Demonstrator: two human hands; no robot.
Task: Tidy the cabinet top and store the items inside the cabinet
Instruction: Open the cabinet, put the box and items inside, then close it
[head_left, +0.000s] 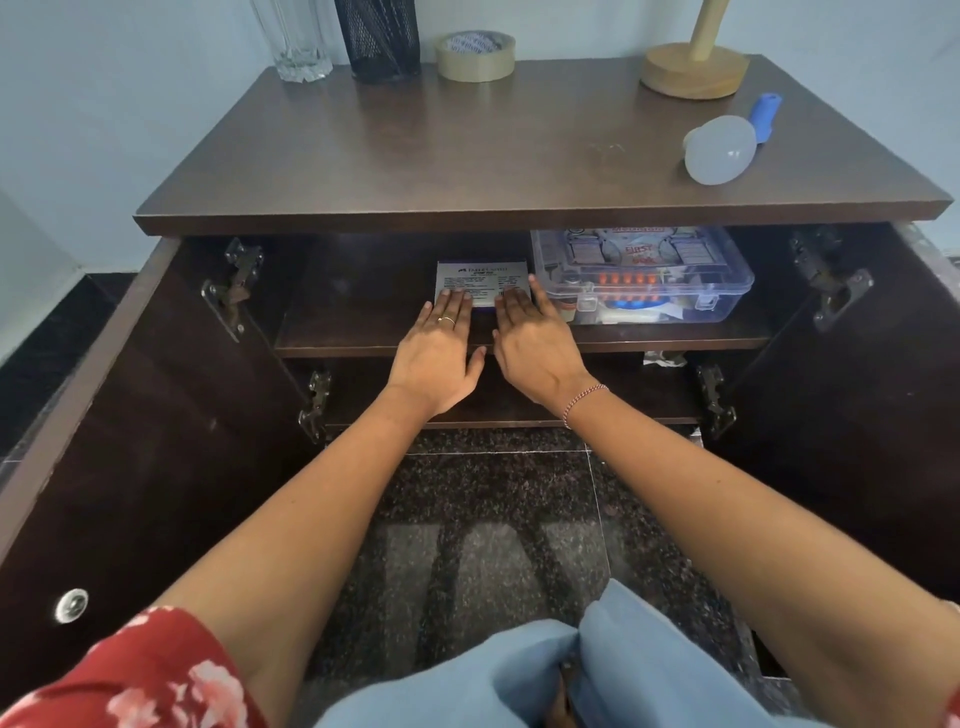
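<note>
Both cabinet doors stand open, the left door (130, 415) and the right door (857, 389) swung out to the sides; on the upper shelf (353, 312) lies a flat white printed box (483, 278), just beside a clear plastic first-aid box (644, 275) to its right. The left hand (436, 353) and the right hand (535, 343) reach in side by side, palms down, fingers straight and resting flat on the near part of the white box; neither hand curls round it, so the grip is released and only pressing. On the cabinet top (467, 156) 6 things remain: a glass vase (296, 47), a black mesh pen holder (382, 41) and a roll of brown tape (474, 56) along the back left; a round wooden stand (693, 70) at the back right; a white light bulb (719, 149) on its side near the right edge, touching a small blue cylinder (764, 117) behind it.
</note>
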